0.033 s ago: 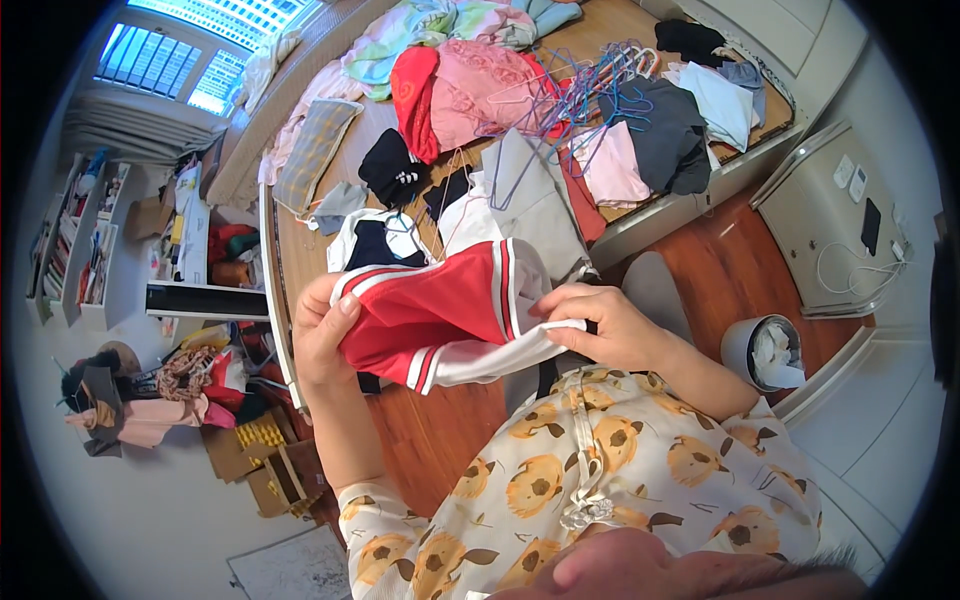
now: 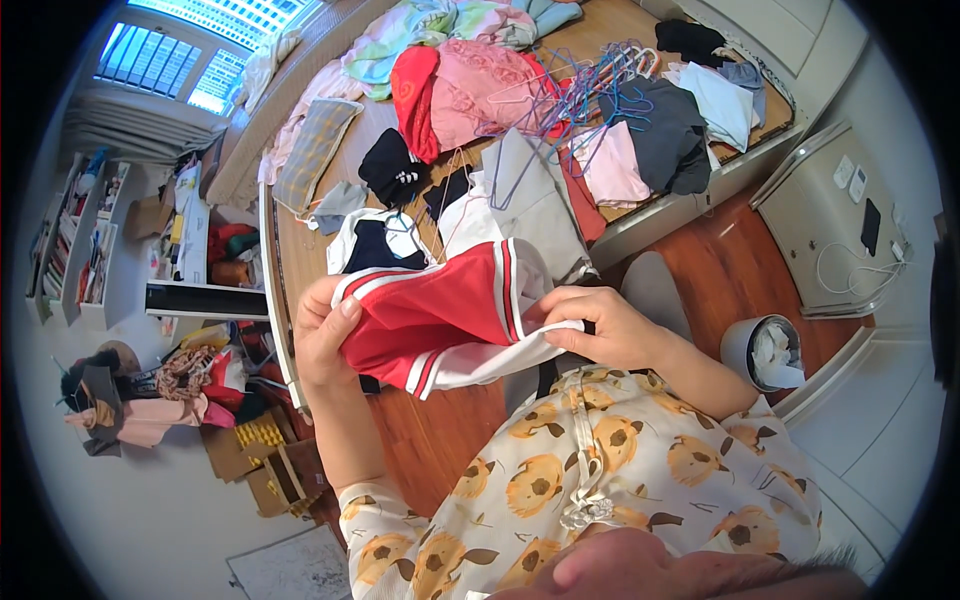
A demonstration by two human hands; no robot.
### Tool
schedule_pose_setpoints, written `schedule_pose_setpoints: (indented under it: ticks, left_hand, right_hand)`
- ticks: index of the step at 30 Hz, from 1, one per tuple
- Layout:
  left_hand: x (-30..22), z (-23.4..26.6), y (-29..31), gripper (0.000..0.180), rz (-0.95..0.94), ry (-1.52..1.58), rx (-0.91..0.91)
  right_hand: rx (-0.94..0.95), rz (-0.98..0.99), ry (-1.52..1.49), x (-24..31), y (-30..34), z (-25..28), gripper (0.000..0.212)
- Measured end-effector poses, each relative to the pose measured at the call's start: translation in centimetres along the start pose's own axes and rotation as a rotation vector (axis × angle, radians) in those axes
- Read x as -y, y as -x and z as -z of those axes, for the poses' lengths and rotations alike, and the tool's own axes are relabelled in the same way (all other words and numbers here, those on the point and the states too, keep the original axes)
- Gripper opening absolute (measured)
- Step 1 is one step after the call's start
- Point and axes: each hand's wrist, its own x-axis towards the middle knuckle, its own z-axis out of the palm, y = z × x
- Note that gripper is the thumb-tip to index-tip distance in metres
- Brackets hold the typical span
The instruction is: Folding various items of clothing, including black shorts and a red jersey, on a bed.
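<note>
Left grip [image 2: 325, 328] pinched red-and-white garment [image 2: 440, 298] by its striped edge, right grip [image 2: 605, 328] pinched its white end, left fingertips hidden behind it, garment type unclear.

Bright light, soft shadows. Window [image 2: 150, 62], far left, glows blue-white. Strong fisheye bowing; corners black. Centre fairly sharp; shelves [image 2: 88, 245] at left softer.

One red-and-white striped cloth garment [image 2: 440, 300] is held in the fingers [image 2: 566, 304] of two bare hands [image 2: 622, 335], with one round grey bin [image 2: 738, 350] seen to their right.
</note>
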Motion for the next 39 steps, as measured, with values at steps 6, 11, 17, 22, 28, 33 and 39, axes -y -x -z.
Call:
schedule_pose_setpoints:
  ticks: [6, 11, 17, 22, 28, 33, 39]
  left_hand:
    - [1.4, -1.0, 2.1, 0.022, 0.03, 0.14, -0.002]
    - [3.7, -4.1, 3.5, 0.02, 0.098, 0.274, 0.001]
    - [5.8, -4.3, 4.1, 0.022, 0.012, 0.459, -0.083]
    - [7.0, -3.8, 4.7, 0.026, 0.01, 0.626, -0.125]
    - [6.6, -3.9, 5.5, 0.032, -0.019, 0.619, -0.251]
    - [7.1, -3.1, 5.5, 0.031, 0.053, 0.708, -0.308]
    - [7.0, -2.7, 5.2, 0.027, 0.097, 0.697, -0.371]
  right_hand:
    - [0.108, -0.349, -0.289, -4.0, -1.6, -1.0, 0.023]
    - [0.232, -0.046, -0.063, -3.2, -1.7, -3.5, 0.04]
    - [0.151, -0.596, -0.7, -5.0, -1.9, -4.1, 0.043]
    - [0.213, -0.61, -0.989, -6.7, -0.2, -5.9, 0.052]
    - [0.225, -0.58, -1.068, -4.9, -0.7, -3.6, 0.052]
    - [0.123, -0.417, -1.38, -4.0, 0.8, -1.3, 0.069]
    - [-0.061, -0.218, -1.413, -1.8, 1.3, 1.6, 0.069]
